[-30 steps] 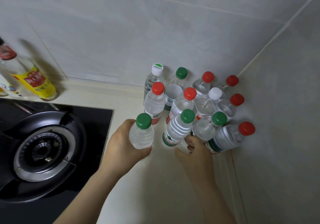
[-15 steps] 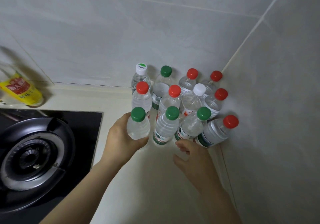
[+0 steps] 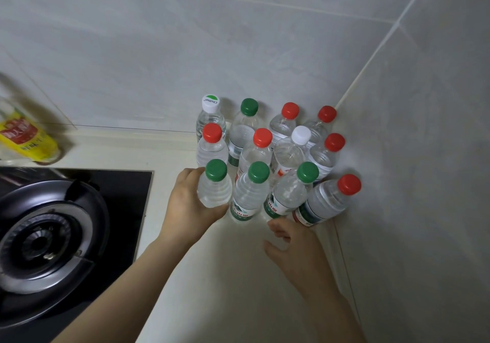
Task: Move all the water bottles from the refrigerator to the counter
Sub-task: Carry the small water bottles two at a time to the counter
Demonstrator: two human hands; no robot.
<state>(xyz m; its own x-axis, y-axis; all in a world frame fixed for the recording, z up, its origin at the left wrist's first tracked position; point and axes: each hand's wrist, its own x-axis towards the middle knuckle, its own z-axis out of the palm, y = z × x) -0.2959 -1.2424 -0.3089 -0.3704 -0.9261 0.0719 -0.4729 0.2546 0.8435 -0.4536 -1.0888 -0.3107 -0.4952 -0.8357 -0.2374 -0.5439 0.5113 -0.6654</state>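
Note:
Several clear water bottles with red, green and white caps stand packed in the corner of the cream counter [image 3: 217, 276]. My left hand [image 3: 189, 210] grips a green-capped bottle [image 3: 214, 189] at the front left of the group, beside another green-capped bottle [image 3: 249, 197]. My right hand [image 3: 294, 244] hovers just in front of the front row, fingers loosely curled and holding nothing. It sits close to a third green-capped bottle [image 3: 289, 194] and a tilted red-capped bottle [image 3: 328, 199] without touching either.
A black gas hob with a round burner [image 3: 39, 239] fills the left side. A bottle with a yellow label [image 3: 26, 138] stands at the back left. Grey tiled walls close the corner behind and to the right of the bottles.
My right hand has drawn back from the green-capped bottle it touched a second ago. My left hand has carried its bottle up against the front row.

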